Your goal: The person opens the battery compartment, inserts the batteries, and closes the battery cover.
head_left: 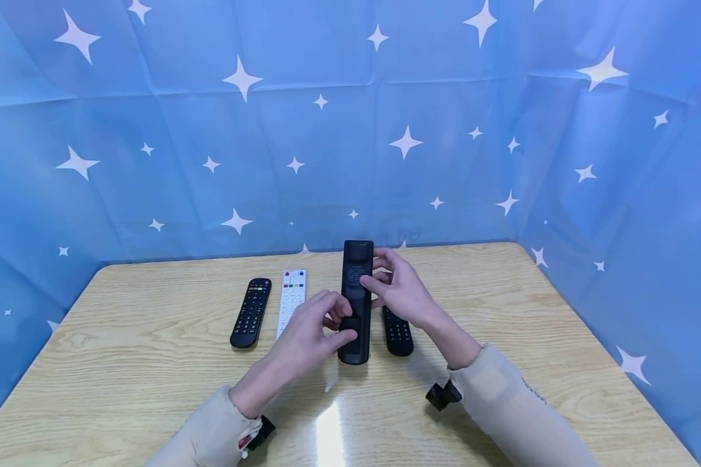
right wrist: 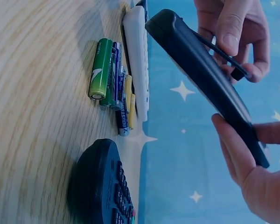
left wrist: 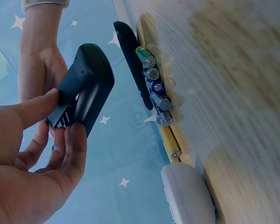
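A black remote control (head_left: 357, 295) is held up over the table, its back with small printed text facing me. My right hand (head_left: 405, 288) grips its far part between thumb and fingers. At the near end, my left hand (head_left: 312, 327) pinches the battery cover (right wrist: 222, 55). The right wrist view shows that cover tilted away from the remote's body (right wrist: 196, 60), with the left thumb (right wrist: 230, 39) on it. Several batteries (left wrist: 157, 87), green, blue and yellow, lie on the table below, hidden from the head view by the remote and hands.
A black remote with coloured buttons (head_left: 251, 312) and a white remote (head_left: 293, 295) lie to the left. Another black remote (head_left: 398, 332) lies beneath my right wrist. Blue star-patterned cloth (head_left: 327, 130) stands behind and beside the wooden table (head_left: 152, 363).
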Available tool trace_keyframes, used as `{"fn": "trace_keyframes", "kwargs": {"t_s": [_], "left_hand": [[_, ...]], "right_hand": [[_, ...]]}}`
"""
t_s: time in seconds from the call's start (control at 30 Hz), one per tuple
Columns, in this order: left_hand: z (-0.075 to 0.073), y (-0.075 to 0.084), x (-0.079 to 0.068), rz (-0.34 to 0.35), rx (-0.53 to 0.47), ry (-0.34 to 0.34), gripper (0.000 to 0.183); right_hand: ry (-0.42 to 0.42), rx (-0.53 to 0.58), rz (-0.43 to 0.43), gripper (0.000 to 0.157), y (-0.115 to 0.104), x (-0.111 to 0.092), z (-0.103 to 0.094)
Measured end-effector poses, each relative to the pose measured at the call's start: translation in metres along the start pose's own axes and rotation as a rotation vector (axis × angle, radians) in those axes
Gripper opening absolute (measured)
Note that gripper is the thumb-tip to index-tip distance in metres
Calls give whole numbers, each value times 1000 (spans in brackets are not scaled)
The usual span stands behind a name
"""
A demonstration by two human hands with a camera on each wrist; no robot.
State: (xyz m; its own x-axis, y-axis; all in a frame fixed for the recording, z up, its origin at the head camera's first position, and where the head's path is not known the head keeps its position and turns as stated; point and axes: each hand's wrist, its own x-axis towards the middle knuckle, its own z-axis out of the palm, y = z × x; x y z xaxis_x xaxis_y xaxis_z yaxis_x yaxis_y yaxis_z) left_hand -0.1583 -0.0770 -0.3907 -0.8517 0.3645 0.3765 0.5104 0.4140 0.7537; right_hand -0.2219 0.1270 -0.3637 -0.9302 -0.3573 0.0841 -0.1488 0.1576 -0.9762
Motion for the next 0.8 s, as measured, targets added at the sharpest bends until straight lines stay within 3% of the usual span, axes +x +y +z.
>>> {"fn": "trace_keyframes", "kwargs": {"t_s": [0.17, 0.57, 0.8], "left_hand": [[1, 0, -1, -14, -44, 14, 30], [1, -1, -2, 30, -37, 24, 31], [0, -1, -3, 21, -50, 40, 30]], "right_hand": [[8, -6, 6, 50, 0, 0, -1], [2, 16, 9, 51, 1, 1, 0], [5, 15, 10, 52, 1, 1, 0]]}}
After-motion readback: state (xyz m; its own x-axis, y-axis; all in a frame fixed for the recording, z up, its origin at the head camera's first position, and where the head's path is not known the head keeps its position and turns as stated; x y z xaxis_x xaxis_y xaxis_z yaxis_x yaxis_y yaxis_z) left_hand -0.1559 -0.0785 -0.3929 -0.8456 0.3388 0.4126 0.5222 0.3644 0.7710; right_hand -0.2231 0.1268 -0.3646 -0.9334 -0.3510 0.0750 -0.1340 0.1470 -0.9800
